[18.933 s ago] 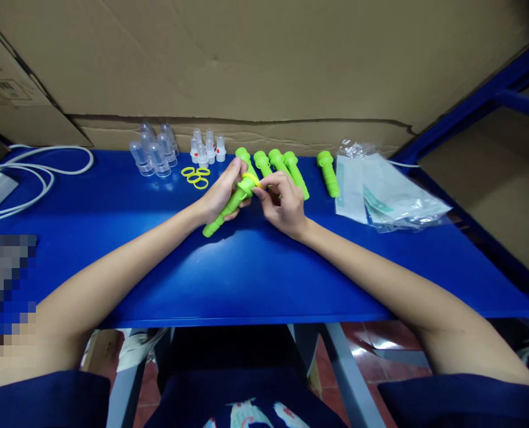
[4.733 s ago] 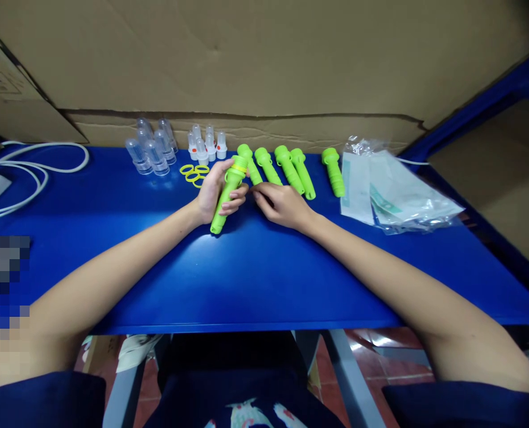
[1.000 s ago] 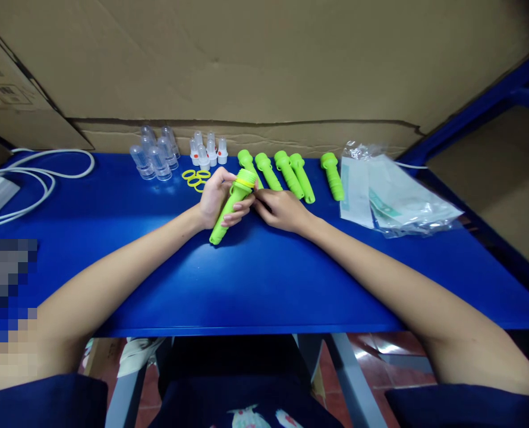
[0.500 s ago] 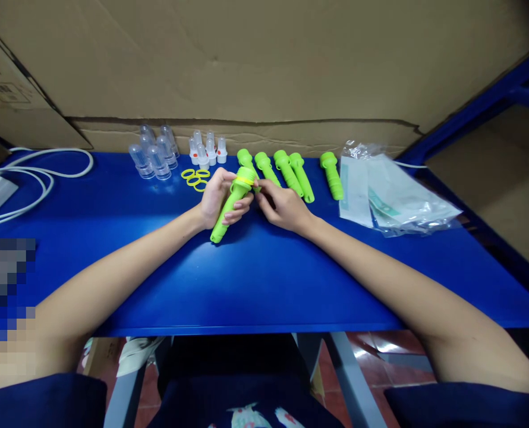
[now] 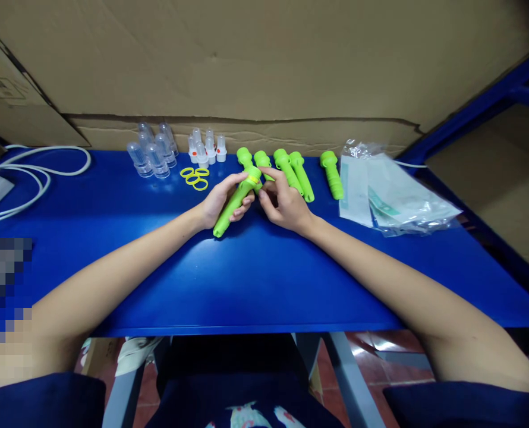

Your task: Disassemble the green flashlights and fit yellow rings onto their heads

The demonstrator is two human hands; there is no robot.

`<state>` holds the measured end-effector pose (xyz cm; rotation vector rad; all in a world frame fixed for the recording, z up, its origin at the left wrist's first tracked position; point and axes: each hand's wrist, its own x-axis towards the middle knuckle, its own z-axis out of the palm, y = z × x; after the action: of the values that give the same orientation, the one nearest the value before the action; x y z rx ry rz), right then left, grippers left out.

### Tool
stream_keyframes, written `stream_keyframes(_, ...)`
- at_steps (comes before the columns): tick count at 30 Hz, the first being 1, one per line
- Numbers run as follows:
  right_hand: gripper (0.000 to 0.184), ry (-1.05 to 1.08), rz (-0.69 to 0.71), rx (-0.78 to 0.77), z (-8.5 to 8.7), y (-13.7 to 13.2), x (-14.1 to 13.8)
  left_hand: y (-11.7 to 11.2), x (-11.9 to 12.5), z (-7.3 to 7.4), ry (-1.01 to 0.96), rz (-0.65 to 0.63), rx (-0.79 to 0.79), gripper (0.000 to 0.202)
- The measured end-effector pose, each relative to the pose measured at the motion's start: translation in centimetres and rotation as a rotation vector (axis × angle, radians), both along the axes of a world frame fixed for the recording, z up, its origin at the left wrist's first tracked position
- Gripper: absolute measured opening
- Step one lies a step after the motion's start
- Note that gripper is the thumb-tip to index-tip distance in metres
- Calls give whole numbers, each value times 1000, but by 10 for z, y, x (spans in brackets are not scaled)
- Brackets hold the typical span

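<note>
The left hand (image 5: 217, 203) was curled shut around the body of a green tube (image 5: 234, 207). It held the tube tilted just above the bench (image 5: 246, 279), with the narrow end low and near the surface. A yellow ring (image 5: 252, 178) sat around the tube's wide head. The right hand (image 5: 286, 205) pinched at the ring with thumb and fingertips, the other fingers loosely spread.

The ring looked liable to sit crooked or to snap off the head if pressed unevenly, and it could then roll in among the parts behind.

At far left lay a white cable (image 5: 37, 172), then clear caps (image 5: 151, 153), small white nozzles (image 5: 206, 148) and spare yellow rings (image 5: 194, 176). Right of the hands lay a row of green tubes (image 5: 293, 169), crowded close against the right hand's knuckles, then plastic bags (image 5: 391, 193).
</note>
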<state>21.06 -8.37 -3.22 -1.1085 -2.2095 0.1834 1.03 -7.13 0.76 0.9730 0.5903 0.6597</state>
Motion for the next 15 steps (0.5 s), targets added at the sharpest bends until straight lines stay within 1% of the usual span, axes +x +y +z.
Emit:
stream_keyframes(2,57,-1,-1,-34,0,0,1,-2,1,-2,3,64,61,31)
stream_keyframes(4,62,2,18,-71,0,0,2,-5,2,-5,-1,144,152,30)
stream_keyframes(6,73,10,56,-109,-1,1,4,-7,4,-8,11,210,240,34)
stream_keyframes(8,90,12,93,-132,-2,3,6,-9,5,-12,35,281,303,38)
stream_keyframes(10,104,-2,104,-128,-2,4,7,-9,7,-16,57,383,351,43)
stream_keyframes(12,113,-22,91,-99,-3,5,5,-5,7,-20,85,501,416,47)
stream_keyframes(15,117,-23,80,-33,-4,4,0,6,4,-31,166,628,570,47)
